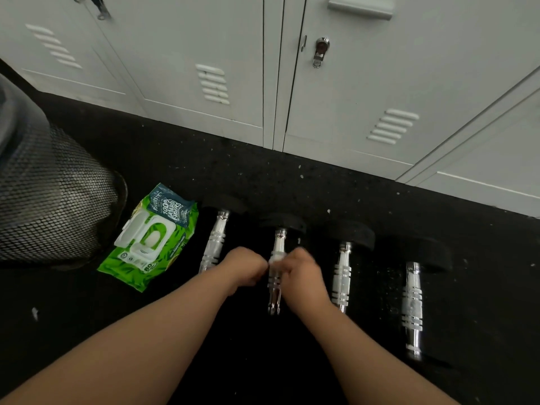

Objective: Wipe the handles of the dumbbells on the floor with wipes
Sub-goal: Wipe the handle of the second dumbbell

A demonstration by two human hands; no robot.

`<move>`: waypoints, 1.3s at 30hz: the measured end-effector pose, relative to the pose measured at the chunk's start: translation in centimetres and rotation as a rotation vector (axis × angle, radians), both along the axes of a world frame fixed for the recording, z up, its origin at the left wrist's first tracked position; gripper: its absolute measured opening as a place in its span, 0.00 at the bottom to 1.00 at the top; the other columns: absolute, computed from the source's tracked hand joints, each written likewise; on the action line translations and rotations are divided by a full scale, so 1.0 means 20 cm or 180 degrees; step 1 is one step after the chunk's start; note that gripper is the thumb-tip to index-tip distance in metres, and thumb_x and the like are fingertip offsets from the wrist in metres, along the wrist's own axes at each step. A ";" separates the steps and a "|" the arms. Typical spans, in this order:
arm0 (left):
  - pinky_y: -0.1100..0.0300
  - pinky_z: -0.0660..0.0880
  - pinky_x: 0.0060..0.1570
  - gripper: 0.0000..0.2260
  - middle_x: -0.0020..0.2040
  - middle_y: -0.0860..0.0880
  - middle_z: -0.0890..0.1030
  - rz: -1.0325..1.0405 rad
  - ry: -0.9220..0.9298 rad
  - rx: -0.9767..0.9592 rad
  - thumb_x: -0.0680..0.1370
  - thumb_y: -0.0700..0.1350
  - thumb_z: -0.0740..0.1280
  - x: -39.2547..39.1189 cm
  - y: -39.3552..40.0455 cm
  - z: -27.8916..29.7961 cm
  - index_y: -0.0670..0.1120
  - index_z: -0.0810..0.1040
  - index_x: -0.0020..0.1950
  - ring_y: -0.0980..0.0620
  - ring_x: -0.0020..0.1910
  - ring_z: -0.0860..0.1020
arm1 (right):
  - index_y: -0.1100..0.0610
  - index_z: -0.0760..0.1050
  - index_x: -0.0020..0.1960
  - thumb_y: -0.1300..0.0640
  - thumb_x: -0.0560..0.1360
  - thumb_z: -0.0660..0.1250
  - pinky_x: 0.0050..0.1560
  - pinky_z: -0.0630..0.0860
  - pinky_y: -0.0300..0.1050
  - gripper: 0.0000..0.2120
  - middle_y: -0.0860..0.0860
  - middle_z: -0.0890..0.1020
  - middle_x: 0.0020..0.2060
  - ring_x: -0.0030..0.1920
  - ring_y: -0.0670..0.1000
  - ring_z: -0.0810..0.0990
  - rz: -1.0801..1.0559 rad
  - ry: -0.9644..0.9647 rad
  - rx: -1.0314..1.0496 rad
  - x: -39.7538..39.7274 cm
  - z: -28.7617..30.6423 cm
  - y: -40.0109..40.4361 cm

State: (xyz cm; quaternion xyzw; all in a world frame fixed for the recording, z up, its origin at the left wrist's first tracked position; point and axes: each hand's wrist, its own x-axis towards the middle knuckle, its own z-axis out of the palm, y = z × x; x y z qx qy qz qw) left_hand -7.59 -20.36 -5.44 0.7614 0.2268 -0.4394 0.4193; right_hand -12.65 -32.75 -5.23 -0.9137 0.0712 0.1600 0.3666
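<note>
- Four dumbbells lie in a row on the black speckled rubber floor (292,176), handles pointing toward the lockers, each with a shiny chrome handle that has grooved rings round the middle and a black weight head at the far end.
- Counting from the left: first dumbbell (214,244), second dumbbell (276,285), third dumbbell (342,276), fourth dumbbell (412,305). The near-end heads are mostly lost in the dark floor, so I can't make them out well.
- Both hands are at the second one's handle. The left hand (247,266) sits just left of the bar and the right hand (304,273) just right of it, fingers of both curled in toward each other.
- Between the two sets of fingers there's a small white wipe (274,260) bunched right up against the handle; both hands look to be pinching it, though it's blurry.
- The first dumbbell's handle is just beyond the left knuckles, partly hidden by that wrist; the third sits just off the right hand's outer side, and the fourth is well apart, further right.
- One green pack of wipes (152,238) lies flat on the floor off to the left of the left hand, its white flip lid standing open. It says 100% bamboo fibers.
- One black mesh bin (49,206) stands further left, beside the pack.
- Grey metal lockers (350,106) run along the back, past the fingertips, with louvred vents and one visible latch (320,51).
</note>
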 end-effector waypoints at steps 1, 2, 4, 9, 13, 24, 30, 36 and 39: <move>0.58 0.75 0.40 0.04 0.36 0.42 0.77 0.0441 0.0089 -0.0200 0.71 0.37 0.64 0.02 -0.01 0.01 0.40 0.78 0.42 0.48 0.36 0.76 | 0.61 0.82 0.51 0.64 0.73 0.60 0.51 0.68 0.36 0.13 0.57 0.77 0.49 0.52 0.57 0.75 -0.0166 -0.0208 -0.0084 0.03 -0.01 -0.02; 0.58 0.76 0.42 0.05 0.38 0.42 0.78 0.0706 0.0160 -0.0358 0.74 0.39 0.63 0.04 -0.01 0.01 0.40 0.78 0.44 0.47 0.38 0.77 | 0.61 0.81 0.53 0.64 0.73 0.61 0.53 0.70 0.39 0.12 0.57 0.77 0.50 0.52 0.57 0.75 -0.0131 -0.0368 -0.0207 0.06 -0.02 -0.03; 0.56 0.77 0.44 0.10 0.41 0.41 0.81 0.0875 0.0154 -0.0486 0.76 0.44 0.62 0.06 -0.02 0.01 0.39 0.78 0.45 0.46 0.42 0.79 | 0.59 0.77 0.59 0.62 0.74 0.63 0.53 0.74 0.47 0.14 0.57 0.75 0.52 0.54 0.59 0.73 0.0407 -0.0382 -0.0436 0.07 -0.04 -0.03; 0.55 0.78 0.45 0.21 0.35 0.44 0.80 -0.0514 -0.0475 0.0298 0.71 0.57 0.71 0.07 -0.02 -0.04 0.38 0.81 0.40 0.49 0.38 0.78 | 0.54 0.70 0.67 0.62 0.72 0.61 0.48 0.74 0.49 0.24 0.57 0.73 0.56 0.52 0.61 0.73 0.1589 -0.0149 -0.0570 -0.11 -0.04 -0.02; 0.61 0.69 0.38 0.16 0.30 0.51 0.72 -0.1590 -0.0764 0.1150 0.70 0.56 0.72 0.09 -0.06 0.00 0.44 0.77 0.36 0.52 0.38 0.75 | 0.55 0.68 0.68 0.64 0.73 0.61 0.56 0.71 0.46 0.24 0.57 0.70 0.59 0.58 0.58 0.71 0.2090 0.0547 -0.0571 -0.10 -0.03 -0.04; 0.63 0.71 0.26 0.16 0.29 0.48 0.77 -0.1320 -0.0248 0.1218 0.69 0.52 0.75 0.14 -0.10 0.00 0.44 0.74 0.33 0.53 0.26 0.75 | 0.54 0.68 0.68 0.63 0.73 0.61 0.55 0.70 0.42 0.23 0.56 0.71 0.60 0.58 0.58 0.71 0.1795 0.0393 -0.0446 -0.11 -0.05 -0.04; 0.62 0.68 0.34 0.20 0.29 0.50 0.73 -0.1718 -0.0391 0.1419 0.70 0.59 0.72 0.12 -0.12 0.00 0.42 0.79 0.42 0.52 0.33 0.74 | 0.60 0.76 0.56 0.59 0.74 0.64 0.53 0.76 0.44 0.12 0.59 0.79 0.53 0.54 0.59 0.79 0.1423 0.1387 -0.0253 -0.10 0.02 -0.06; 0.64 0.67 0.23 0.17 0.27 0.50 0.76 -0.1546 -0.0186 0.1331 0.70 0.53 0.74 0.16 -0.11 0.01 0.45 0.72 0.31 0.55 0.23 0.73 | 0.64 0.80 0.47 0.62 0.75 0.60 0.44 0.73 0.41 0.10 0.58 0.81 0.42 0.45 0.56 0.80 0.0171 0.1635 -0.0221 -0.07 0.03 -0.01; 0.64 0.69 0.25 0.17 0.28 0.50 0.76 -0.1536 -0.0261 0.1341 0.70 0.54 0.74 0.15 -0.11 0.00 0.45 0.73 0.31 0.55 0.24 0.74 | 0.60 0.70 0.31 0.64 0.75 0.59 0.29 0.66 0.38 0.13 0.53 0.72 0.30 0.29 0.48 0.70 -0.0347 0.1959 0.0181 -0.09 0.01 0.05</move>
